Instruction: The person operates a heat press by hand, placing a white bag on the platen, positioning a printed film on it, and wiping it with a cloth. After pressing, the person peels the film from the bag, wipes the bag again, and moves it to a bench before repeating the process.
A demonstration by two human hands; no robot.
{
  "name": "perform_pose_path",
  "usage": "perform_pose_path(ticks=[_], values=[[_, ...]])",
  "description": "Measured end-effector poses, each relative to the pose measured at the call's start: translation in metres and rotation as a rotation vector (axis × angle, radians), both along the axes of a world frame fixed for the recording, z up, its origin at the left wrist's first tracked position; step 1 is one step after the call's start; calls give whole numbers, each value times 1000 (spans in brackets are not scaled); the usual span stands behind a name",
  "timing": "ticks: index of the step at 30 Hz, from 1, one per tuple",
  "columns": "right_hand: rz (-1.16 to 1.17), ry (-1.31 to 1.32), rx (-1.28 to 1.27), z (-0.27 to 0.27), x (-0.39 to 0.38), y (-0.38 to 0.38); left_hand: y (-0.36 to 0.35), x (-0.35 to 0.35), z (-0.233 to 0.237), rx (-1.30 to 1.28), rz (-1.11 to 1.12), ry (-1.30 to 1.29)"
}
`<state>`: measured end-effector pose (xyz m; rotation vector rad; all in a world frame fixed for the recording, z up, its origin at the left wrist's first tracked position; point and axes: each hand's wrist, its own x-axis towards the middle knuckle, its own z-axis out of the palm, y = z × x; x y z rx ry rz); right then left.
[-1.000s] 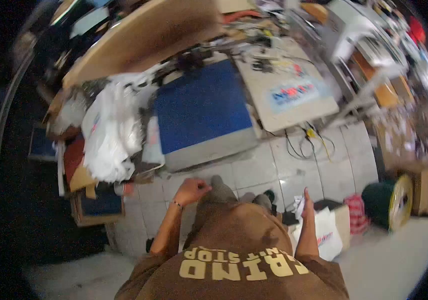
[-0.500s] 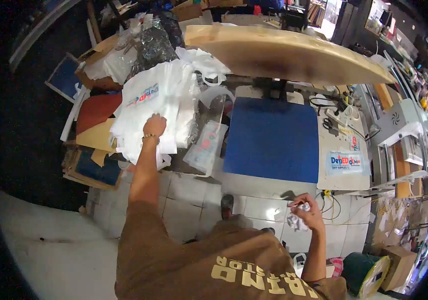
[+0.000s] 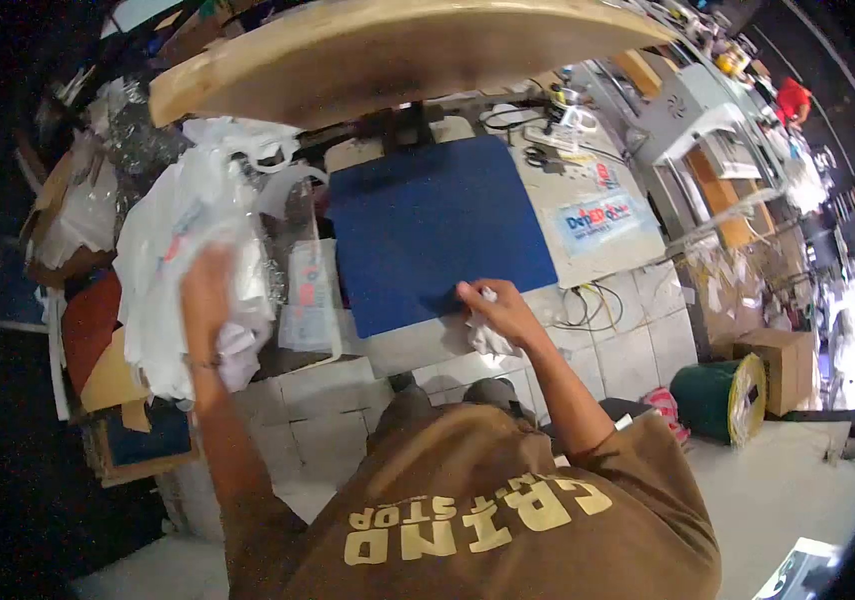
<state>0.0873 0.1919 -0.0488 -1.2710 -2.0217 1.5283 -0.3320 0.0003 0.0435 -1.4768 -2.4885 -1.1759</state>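
Observation:
My left hand, smeared by motion, is over a pile of white plastic-looking bags with a blue and red print; its fingers are not clear. White material bunches beside that wrist. My right hand is closed round a crumpled white wad, cloth or paper, at the front edge of a flat blue pad. Left of the pad lies a clear printed sheet. On the pale table to the right rests another printed film with "DepED" lettering.
A large tan panel stretches above the back of the blue pad. Black scissors and a tape dispenser lie at the back right. A green spool and a cardboard box stand on the floor at right, near loose cables.
The view has turned to the right. My right hand has come up from over the floor to the blue pad's front edge, still holding the wad. My left hand is now blurred over the bags.

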Motion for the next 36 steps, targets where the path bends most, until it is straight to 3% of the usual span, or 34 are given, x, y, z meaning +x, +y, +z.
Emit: perform_pose_path(ticks=[1,2,3,4,5,6,7,9,10,12,13,14,15,16,17,19,21,23,24,25,27,29,33,35,36], values=[[16,124,-163,-3,-4,3,16,33,-37,120,-227,685],[41,252,-327,-4,-4,10,34,91,-35,242,-452,653],[44,256,-326,2,-1,19,56,167,-17,-171,-296,244],[48,236,-462,12,5,28,71,211,-28,-65,-483,344],[54,213,-599,16,13,33,84,254,-50,-177,-496,160],[53,294,-505,-11,22,40,95,288,-71,-104,-596,212],[72,91,-420,-11,39,46,100,312,-85,-33,-696,265],[-74,16,-302,-47,67,54,103,340,-96,-6,-707,207],[-69,15,-312,-25,70,49,104,349,-99,33,-722,145],[23,-106,-297,15,80,43,102,344,-102,67,-702,107],[27,-105,-307,6,82,47,102,334,-103,111,-686,77],[-31,2,-348,-10,82,53,103,321,-109,170,-529,2],[-89,112,-384,-27,81,58,104,304,-123,162,-333,103],[-258,118,-315,-43,78,56,106,288,-136,25,-126,283],[-264,120,-323,-53,80,62,107,277,-138,-111,-24,316],[-136,441,-857,-50,82,77,119,255,-150,-222,-50,304],[-60,505,-873,-22,96,65,127,253,-156,-229,-54,336],[69,301,-1035,-1,109,47,131,251,-157,-235,-53,371],[52,156,-891,-17,110,29,132,250,-158,-209,-70,358],[261,75,-723,-45,117,16,132,249,-160,-187,-88,344],[559,34,-615,-21,129,2,134,244,-161,-182,-114,326],[210,299,-805,-4,136,-29,135,241,-160,-173,-143,309],[33,304,-968,-31,123,-27,147,244,-153,-194,-175,320],[42,67,-679,-75,121,-32,153,244,-153,-207,-163,349],[-82,156,-889,-43,114,-33,153,242,-154,-198,-162,320]])
